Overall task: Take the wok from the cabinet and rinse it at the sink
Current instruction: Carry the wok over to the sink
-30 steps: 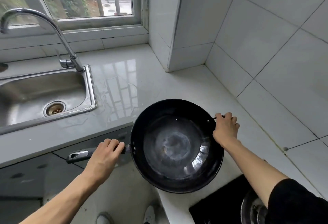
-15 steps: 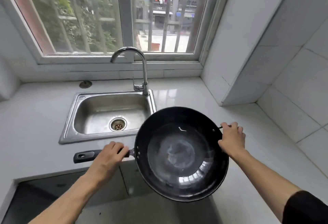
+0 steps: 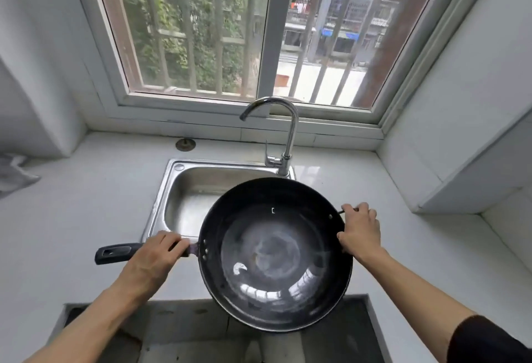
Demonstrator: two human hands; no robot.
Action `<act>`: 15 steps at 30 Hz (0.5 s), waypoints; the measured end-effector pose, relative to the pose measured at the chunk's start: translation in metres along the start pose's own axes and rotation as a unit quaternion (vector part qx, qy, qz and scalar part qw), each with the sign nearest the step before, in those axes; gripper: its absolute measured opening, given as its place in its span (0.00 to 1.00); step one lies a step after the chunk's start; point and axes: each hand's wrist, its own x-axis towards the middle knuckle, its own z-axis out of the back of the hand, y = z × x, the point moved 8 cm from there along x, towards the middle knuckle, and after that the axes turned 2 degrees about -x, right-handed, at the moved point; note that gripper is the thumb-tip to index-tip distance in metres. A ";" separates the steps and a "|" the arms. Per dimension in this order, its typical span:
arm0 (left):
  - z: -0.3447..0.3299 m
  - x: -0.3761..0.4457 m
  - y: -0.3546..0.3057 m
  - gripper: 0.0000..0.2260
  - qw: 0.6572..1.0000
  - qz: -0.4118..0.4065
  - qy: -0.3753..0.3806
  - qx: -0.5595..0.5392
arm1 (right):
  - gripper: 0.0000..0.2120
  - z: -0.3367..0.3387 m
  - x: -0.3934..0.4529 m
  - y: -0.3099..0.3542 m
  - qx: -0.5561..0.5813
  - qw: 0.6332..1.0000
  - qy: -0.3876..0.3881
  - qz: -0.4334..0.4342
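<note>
White counter [image 3: 72, 218] under a window carries the sink [image 3: 184, 190], and the wok [image 3: 275, 253] is held above its front right corner. Left hand [image 3: 152, 262] has fingers curled around the long handle [image 3: 115, 252]; right hand [image 3: 359, 230] grips the small handle at the wok's opposite rim.

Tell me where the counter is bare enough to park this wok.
Bare counter lies left of the sink, short of the cloth; another bare stretch runs right of it to the tiled wall. Crowded: the faucet behind the wok.
</note>
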 end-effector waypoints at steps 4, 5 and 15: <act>-0.001 0.022 0.029 0.27 0.999 0.031 0.017 0.022 | 0.25 -0.017 0.047 0.033 0.025 0.999 0.015 0.028; -0.002 0.027 0.036 0.27 0.999 0.038 0.021 0.025 | 0.25 -0.021 0.058 0.041 0.035 0.999 0.018 0.033; 0.004 0.048 0.105 0.28 0.996 0.089 0.024 0.013 | 0.25 -0.050 0.124 0.122 0.054 0.994 0.048 0.085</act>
